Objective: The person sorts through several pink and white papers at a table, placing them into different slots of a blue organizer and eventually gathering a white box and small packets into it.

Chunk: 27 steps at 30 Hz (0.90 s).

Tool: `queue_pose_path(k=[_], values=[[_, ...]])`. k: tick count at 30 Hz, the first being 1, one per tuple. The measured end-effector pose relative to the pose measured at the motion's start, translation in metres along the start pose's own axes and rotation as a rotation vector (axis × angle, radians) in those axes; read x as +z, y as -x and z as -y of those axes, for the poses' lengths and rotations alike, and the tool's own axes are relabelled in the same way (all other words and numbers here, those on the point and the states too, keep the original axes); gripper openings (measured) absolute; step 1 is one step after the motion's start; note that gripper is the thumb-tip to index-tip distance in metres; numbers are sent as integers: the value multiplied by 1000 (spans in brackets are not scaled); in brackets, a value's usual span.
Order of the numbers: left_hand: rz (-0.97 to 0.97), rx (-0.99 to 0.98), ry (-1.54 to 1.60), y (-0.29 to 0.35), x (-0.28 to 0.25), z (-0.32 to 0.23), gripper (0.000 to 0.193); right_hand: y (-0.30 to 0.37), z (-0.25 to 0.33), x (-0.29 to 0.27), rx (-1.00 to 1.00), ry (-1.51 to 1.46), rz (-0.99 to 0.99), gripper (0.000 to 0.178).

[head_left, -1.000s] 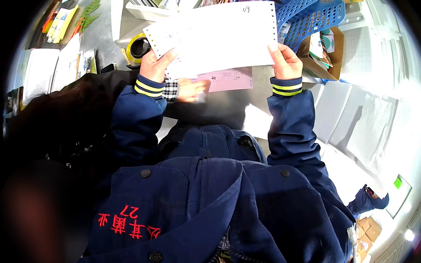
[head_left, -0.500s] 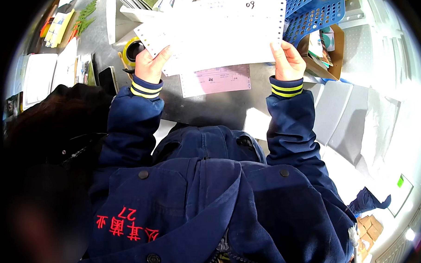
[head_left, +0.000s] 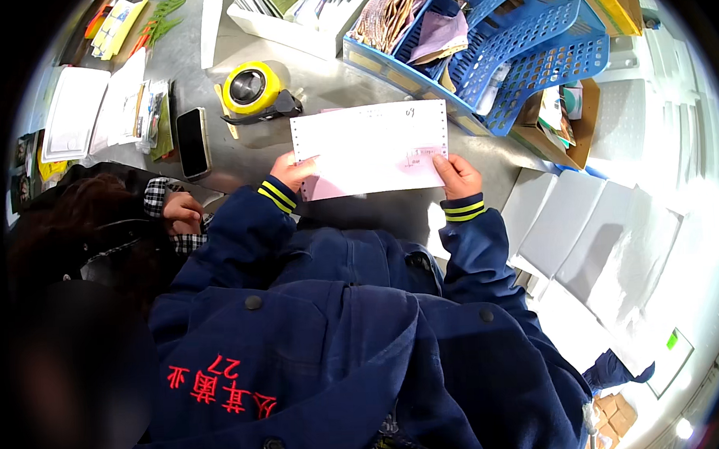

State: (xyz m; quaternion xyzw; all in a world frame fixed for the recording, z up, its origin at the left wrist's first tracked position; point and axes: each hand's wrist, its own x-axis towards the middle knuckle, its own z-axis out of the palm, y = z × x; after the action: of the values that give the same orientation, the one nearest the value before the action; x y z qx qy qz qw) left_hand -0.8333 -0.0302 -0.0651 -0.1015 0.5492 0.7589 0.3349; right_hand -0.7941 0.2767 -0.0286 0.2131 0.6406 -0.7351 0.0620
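Observation:
A white sheet of form paper (head_left: 365, 145) with punched side margins is stretched between my hands, low over the grey metal table (head_left: 238, 161). My left hand (head_left: 293, 171) pinches its lower left corner, thumb on top. At the lower right edge my right hand (head_left: 458, 176) grips it the same way. A pink tint shows at the sheet's lower part and along its upper left edge; the pink slip seems to lie right behind it. Beyond my left hand sits a yellow tape dispenser (head_left: 251, 87) with a black part.
Blue perforated baskets (head_left: 540, 68) and a cardboard box (head_left: 584, 129) stand at the back right, a white tray of papers (head_left: 289, 29) at the back. A black phone (head_left: 193, 143) lies to the left. Another person's hands (head_left: 183, 213) rest close on my left.
Both hands have lowered the white sheet toward me, bringing it over the pink slip. The tape dispenser and the baskets have come into fuller view, as have the other person's hands.

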Motion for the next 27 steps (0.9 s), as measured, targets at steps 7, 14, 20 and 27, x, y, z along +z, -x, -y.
queue_pose_path(k=[7, 14, 20, 27], values=[[-651, 636, -1215, 12, 24, -28, 47, -3, -10, 12, -35, 41, -10, 19], [-140, 735, -997, 15, 87, -35, 32, -3, -12, 28, -73, 1, 16, 17], [125, 516, -1157, -1, 100, -24, 37, -2, -16, 30, -71, 36, -10, 16], [-199, 319, -744, -8, 61, -10, 30, -10, -37, 4, 57, 103, -139, 17]])
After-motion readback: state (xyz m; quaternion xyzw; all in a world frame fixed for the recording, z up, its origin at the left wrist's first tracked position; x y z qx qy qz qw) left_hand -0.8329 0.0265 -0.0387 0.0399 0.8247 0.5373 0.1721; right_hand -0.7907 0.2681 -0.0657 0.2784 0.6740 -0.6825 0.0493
